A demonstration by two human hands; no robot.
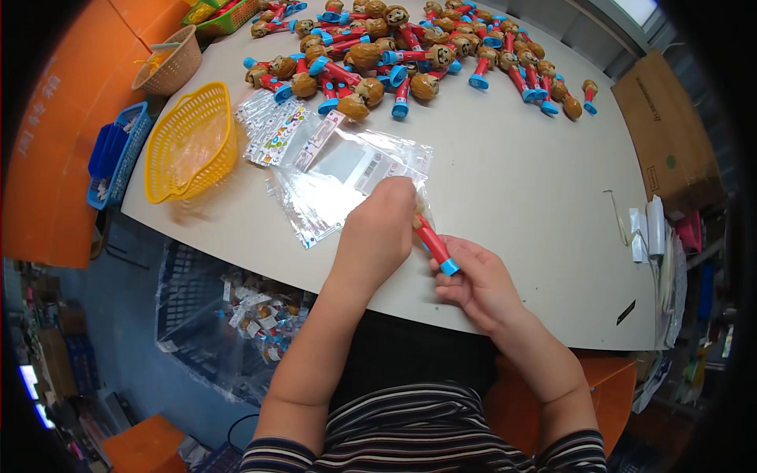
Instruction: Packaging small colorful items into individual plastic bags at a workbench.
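Near the front edge of the table, a candy dispenser (431, 239) with a red stem and blue foot slants between my hands. My right hand (482, 285) is closed around its lower end, with the fingers curled by the blue foot. My left hand (377, 229) is closed at the upper end and pinches a clear plastic bag (423, 194) there; its fingers hide most of the dispenser's head. Just beyond my left hand, flat clear printed bags (335, 177) lie fanned out in an overlapping pile.
Many more dispensers (363, 59) with brown heads are heaped at the far side. A yellow basket (192, 146) stands at the table's left edge, near a blue basket (130, 154). Below, a lined crate (205, 315) holds bagged dispensers. A cardboard box (666, 134) stands at right.
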